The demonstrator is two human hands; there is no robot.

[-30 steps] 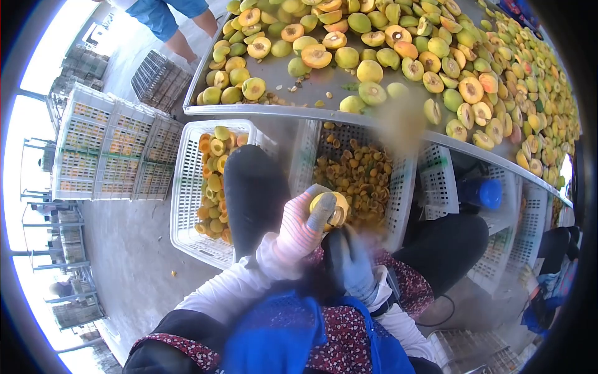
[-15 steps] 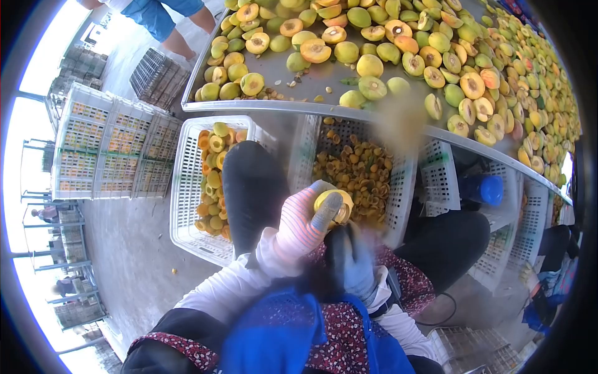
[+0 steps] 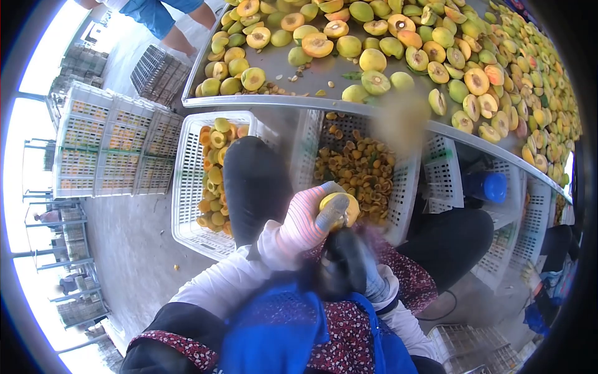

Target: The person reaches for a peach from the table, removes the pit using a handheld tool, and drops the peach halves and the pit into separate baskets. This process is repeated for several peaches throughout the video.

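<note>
- Your left hand (image 3: 303,223), in a striped knit glove, is closed around a yellow peach half (image 3: 339,209), held over your lap just in front of the white crate of pits (image 3: 361,168).
- Your right hand (image 3: 355,262), in a dark glove, sits directly beneath the fruit. It is smeared by motion; you cannot tell from this view whether it grips a tool or is simply curled.
- Risk: if that right hand carries a pitting blade, the left thumb lies across the fruit close to the working point, and a slip on wet flesh could drive into the glove.
- Risk: the fruit is held above your knees, not squarely above a crate. A dropped half or stone could land on your lap or the floor instead of in the pit crate or the crate of halved peaches (image 3: 215,177) to your left.
- Risk: halves on the steel table (image 3: 261,103) lie near its front lip and could roll off.
- Hidden: the cut face of the held fruit, the right fingertips, and the crates at right under the table edge are all obscured. A brown smudge on the lens blurs the table edge.
</note>
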